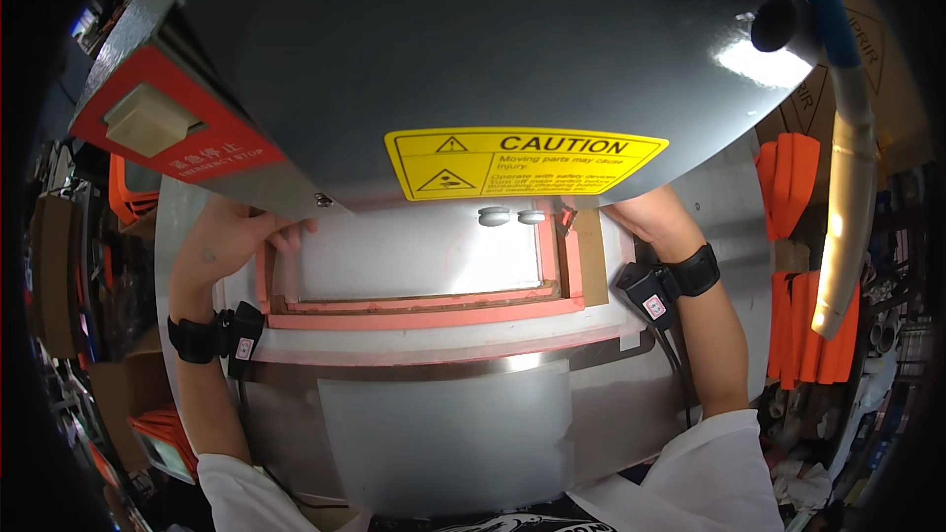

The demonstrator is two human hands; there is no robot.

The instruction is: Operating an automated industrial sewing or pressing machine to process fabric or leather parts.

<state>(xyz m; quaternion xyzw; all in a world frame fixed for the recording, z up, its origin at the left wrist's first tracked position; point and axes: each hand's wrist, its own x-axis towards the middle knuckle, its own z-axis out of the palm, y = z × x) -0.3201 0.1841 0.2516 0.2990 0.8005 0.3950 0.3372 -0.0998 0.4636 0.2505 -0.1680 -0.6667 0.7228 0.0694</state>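
Pink tape edges a rectangular frame (424, 319), which lies flat on the metal worktop (641, 374) between the two hands, its far side hidden under the dark grey machine head (394, 59). A pale panel (394, 261) fills its middle. Along the right edge runs a brown strip (591, 266). Room is tight at the far side, where the machine head overhangs the frame and both hands; the near side is freer, with a translucent sheet (448, 433) lying well apart from the frame. Orange pieces (808, 325) stand beyond the right edge of the worktop.

The left hand (225, 236) is at the frame's far left corner, fingers bent inward over the panel; whether its grip is closed on anything, I cannot tell. The right hand (652, 220) reaches beneath the machine head near the far right corner, its fingers mostly hidden, so its grip cannot be told either.
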